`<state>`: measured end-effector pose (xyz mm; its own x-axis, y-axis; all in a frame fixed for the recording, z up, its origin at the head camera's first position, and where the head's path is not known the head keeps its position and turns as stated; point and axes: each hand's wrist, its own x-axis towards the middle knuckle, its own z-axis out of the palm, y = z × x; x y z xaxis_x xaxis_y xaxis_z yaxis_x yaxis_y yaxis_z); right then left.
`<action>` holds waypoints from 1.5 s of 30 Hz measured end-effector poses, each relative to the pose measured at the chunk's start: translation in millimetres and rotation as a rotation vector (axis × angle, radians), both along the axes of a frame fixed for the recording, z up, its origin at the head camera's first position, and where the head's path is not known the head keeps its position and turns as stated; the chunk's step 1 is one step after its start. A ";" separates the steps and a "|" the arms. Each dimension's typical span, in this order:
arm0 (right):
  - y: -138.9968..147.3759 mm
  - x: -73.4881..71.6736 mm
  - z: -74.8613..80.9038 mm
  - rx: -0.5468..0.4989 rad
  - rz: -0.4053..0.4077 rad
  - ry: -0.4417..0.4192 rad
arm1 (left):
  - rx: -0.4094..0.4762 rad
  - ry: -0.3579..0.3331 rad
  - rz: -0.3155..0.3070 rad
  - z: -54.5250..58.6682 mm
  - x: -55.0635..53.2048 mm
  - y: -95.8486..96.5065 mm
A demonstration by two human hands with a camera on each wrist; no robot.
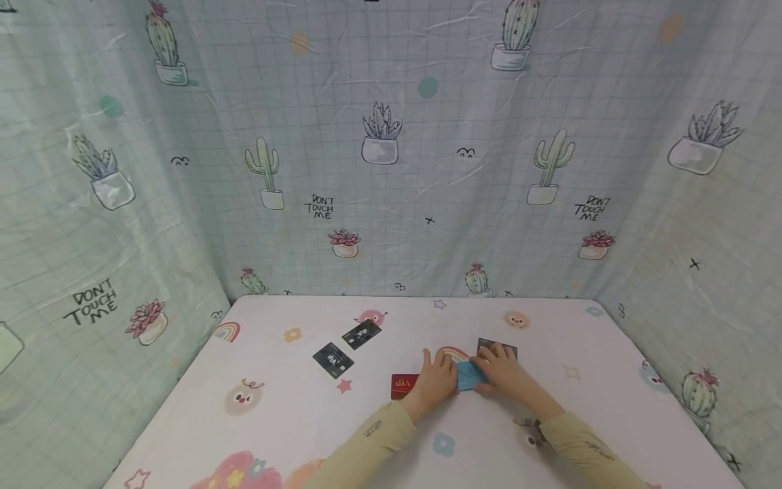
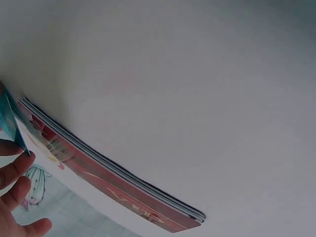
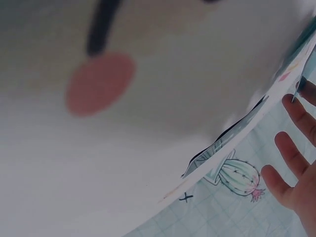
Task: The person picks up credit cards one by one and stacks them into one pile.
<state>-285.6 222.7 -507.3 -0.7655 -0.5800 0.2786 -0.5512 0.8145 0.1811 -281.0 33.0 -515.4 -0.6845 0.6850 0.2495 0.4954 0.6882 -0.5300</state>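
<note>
A blue card (image 1: 469,375) is between both hands over the middle of the table. My left hand (image 1: 437,377) pinches its left side; in the left wrist view the card (image 2: 11,121) is tilted up at the fingertips. My right hand (image 1: 504,371) pinches the other side; in the right wrist view only its thin edge (image 3: 304,74) shows between the fingers. A stack of cards with a red VIP card (image 1: 403,386) on top lies beside my left wrist; its layered edges (image 2: 118,170) show from the left wrist. A dark card (image 1: 497,346), partly covered, lies behind my right fingers.
Two black VIP cards, one nearer (image 1: 332,360) and one farther (image 1: 362,333), lie apart on the left half of the table. The white tabletop (image 1: 293,421) has printed cartoons. A cactus-print cloth (image 1: 391,197) hangs behind and at both sides.
</note>
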 end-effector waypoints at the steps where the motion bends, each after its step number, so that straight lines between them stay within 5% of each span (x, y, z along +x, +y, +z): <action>1: -0.5 0.6 0.4 -0.004 -0.001 -0.004 | -0.003 -0.003 0.003 0.1 0.3 0.1; 15: 3.1 3.9 -3.9 -0.088 0.005 -0.021 | 0.010 0.013 -0.040 9.9 5.3 -7.3; 31: -3.7 17.3 5.2 -0.189 0.079 0.081 | 0.040 -0.062 -0.050 18.7 15.2 -19.2; 37: -8.3 19.8 5.2 -0.205 0.107 0.173 | 0.082 -0.031 -0.058 17.4 16.3 -25.0; 45: -16.5 25.4 7.5 -0.235 0.112 0.156 | 0.123 -0.025 -0.087 23.2 24.4 -39.3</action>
<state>-260.2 206.2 -499.8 -0.6381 -0.5640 0.5242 -0.6203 0.7799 0.0839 -256.6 -6.3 -492.2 -0.6307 0.7075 0.3190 0.5684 0.7010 -0.4308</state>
